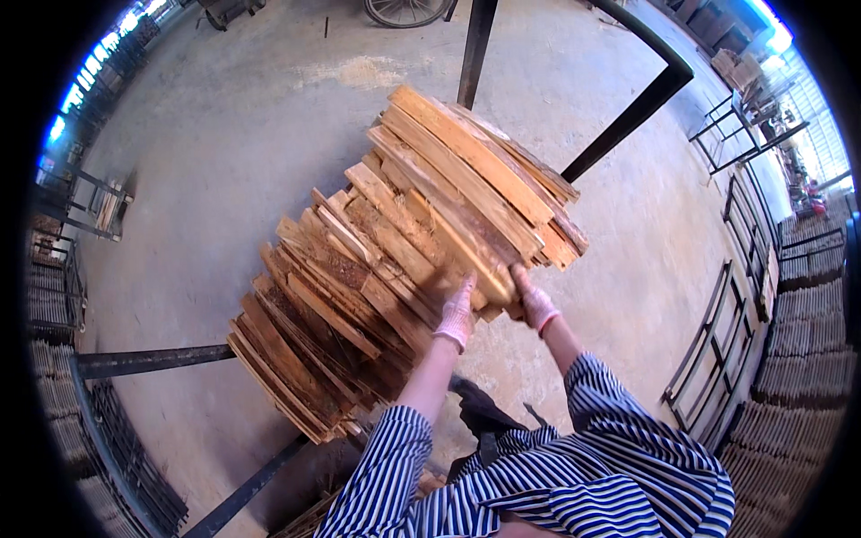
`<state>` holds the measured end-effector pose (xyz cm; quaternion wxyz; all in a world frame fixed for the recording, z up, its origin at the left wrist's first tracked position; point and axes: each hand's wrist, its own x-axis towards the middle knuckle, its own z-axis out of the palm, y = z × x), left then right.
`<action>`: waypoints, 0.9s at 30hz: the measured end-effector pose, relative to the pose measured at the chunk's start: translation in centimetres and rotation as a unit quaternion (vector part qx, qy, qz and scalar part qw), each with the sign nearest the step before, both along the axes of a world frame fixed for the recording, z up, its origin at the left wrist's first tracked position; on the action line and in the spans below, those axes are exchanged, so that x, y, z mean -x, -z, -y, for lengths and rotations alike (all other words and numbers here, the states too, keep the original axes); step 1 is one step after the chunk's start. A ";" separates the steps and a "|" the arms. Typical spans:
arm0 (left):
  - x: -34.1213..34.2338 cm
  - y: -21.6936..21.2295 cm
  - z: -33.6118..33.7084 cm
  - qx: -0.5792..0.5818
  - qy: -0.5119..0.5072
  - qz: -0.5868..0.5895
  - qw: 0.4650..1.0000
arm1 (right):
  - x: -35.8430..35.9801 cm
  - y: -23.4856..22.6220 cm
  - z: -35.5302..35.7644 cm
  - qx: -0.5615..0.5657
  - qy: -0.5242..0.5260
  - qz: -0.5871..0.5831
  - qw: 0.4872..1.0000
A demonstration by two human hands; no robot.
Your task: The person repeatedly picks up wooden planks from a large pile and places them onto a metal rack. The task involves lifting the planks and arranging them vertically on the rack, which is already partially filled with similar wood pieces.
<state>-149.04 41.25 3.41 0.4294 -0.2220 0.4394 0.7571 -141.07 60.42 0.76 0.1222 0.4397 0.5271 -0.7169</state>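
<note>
A big heap of rough, reddish-brown wooden planks (pixel 350 260) lies in front of me, the boards running roughly side by side. Both my hands wear pale pink gloves with the fingers partly bare. My left hand (pixel 457 314) is closed at the near end of one lighter wooden plank (pixel 466 249), slightly blurred. From the other side, my right hand (pixel 535 303) grips the same end, its thumb on top and the other fingers hidden beneath. The plank's far end rests among the other boards.
A black metal frame (pixel 628 117) rises behind the heap, and dark bars (pixel 152 360) extend at its left. Stacked thin slats (pixel 803 350) line the right side, near metal racks (pixel 717 350). A bicycle wheel (pixel 405 9) stands far off on the concrete floor (pixel 242 143).
</note>
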 end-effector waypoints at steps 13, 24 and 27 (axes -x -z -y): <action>3.7 -0.5 13.4 -0.022 -0.016 -0.044 0.999 | 7.1 -0.9 6.2 0.187 -0.164 -0.169 0.954; 2.5 0.1 11.7 0.022 -0.013 -0.160 0.987 | 9.3 -6.0 12.1 -0.160 -0.300 -0.111 0.934; 0.0 -5.7 14.9 -0.058 -0.040 -0.076 0.995 | 6.7 -12.7 12.8 -0.095 -0.335 -0.138 0.927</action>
